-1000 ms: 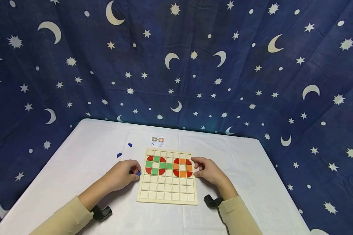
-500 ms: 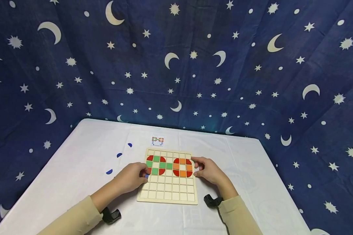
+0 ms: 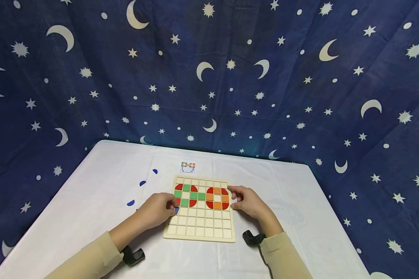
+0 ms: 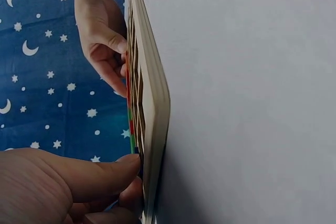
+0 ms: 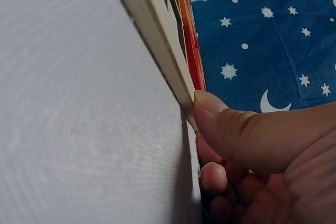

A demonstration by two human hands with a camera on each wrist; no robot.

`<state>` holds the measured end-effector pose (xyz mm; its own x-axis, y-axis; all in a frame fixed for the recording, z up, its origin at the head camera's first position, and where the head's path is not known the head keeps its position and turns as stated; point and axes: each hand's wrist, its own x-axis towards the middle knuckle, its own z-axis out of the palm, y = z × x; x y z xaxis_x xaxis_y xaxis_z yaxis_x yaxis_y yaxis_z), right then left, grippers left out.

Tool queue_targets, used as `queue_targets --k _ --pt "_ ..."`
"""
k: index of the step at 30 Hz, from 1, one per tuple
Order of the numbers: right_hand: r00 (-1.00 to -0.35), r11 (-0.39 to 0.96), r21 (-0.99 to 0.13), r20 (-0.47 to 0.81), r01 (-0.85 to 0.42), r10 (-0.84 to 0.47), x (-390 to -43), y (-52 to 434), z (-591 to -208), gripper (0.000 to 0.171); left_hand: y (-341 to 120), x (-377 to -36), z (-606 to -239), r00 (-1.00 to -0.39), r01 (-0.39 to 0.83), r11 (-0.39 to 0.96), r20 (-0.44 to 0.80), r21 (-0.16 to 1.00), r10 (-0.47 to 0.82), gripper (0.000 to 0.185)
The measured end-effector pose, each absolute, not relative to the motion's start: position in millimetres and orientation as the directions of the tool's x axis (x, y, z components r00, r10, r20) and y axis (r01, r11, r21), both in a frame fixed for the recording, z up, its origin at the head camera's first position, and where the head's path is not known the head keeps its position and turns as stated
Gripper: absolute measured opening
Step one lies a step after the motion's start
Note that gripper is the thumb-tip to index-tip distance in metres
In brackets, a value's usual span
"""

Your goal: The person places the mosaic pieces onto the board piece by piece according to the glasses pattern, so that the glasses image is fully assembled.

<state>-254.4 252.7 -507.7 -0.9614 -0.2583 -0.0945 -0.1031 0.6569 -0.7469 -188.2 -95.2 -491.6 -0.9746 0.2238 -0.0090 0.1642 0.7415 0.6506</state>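
Observation:
A pale wooden grid board (image 3: 199,223) lies flat, with red, green and orange pieces set in its upper rows. Over its left edge, my left hand (image 3: 157,210) pinches a small blue tile (image 3: 176,210), partly covered by the fingers, just below the lower left red piece. In the left wrist view the thumb (image 4: 113,176) presses close at the board's face. My right hand (image 3: 249,201) holds the board's right edge, index finger near the upper corner and thumb lower down. Its thumb (image 5: 226,124) shows against the rim in the right wrist view, other fingers curled below.
Blue half-round pieces (image 3: 142,183) lie on the white cloth (image 3: 108,201) left of the board. Behind the board is a small printed pattern card (image 3: 187,166). A dark blue curtain (image 3: 230,97) with moons and stars rises beyond the table.
My left hand has moved right from beside the board onto its left edge, carrying the blue tile. A blue half-round piece it had covered now shows. The right hand stays in place.

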Motion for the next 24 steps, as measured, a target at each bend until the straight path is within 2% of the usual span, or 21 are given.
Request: queue_targets --k 11,24 --pt "-0.964 0.645 -0.757 -0.088 -0.098 -0.250 -253.8 253.7 -509.9 0.069 -97.7 -191.2 -489.1 -0.973 0.145 0.729 -0.037 0.669 0.228 0.020" --pt "-0.963 0.656 -0.749 -0.101 -0.091 -0.249 -254.8 253.2 -509.2 0.068 -171.1 -219.2 -468.9 -0.991 0.100 0.780 -0.013 0.618 0.137 0.019"
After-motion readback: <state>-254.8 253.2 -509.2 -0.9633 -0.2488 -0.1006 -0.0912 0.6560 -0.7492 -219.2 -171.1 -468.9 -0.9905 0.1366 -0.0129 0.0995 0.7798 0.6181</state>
